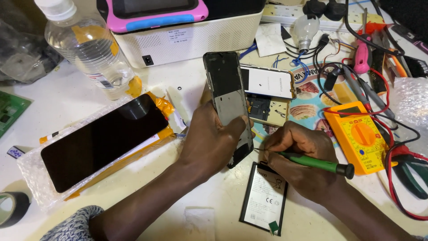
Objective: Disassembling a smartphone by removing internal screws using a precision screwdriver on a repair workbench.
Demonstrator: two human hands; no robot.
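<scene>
The left hand (214, 138) is closed around an opened phone frame (228, 105), fingers wrapped across its lower half and the thumb pressed over the front edge, so the dark, stripped body stands tilted up off the bench (147, 85) with its top end leaning away from the person. The right hand (298, 156) is curled tight on a green-handled screwdriver (318, 163), held like a pen, fingers bunched near the front of the handle; the thin metal tip points left and meets the lower right edge of the phone frame, just beside the left hand's fingertips. The black butt of the handle sticks out to the right, over the edge of a yellow multimeter (361, 136). Under the right hand, lying flat on the bench, is a phone battery (263, 198), white-faced with a black border, partly covered by the wrist. Behind the frame lies a second opened phone (267, 96) with a white panel and exposed parts. To the left, well apart from both hands, a dark phone screen (104, 140) rests on bubble wrap with orange tape around it, and a clear plastic bottle (91, 49) stands beyond it. Red and black leads (392, 134) loop around the multimeter.
</scene>
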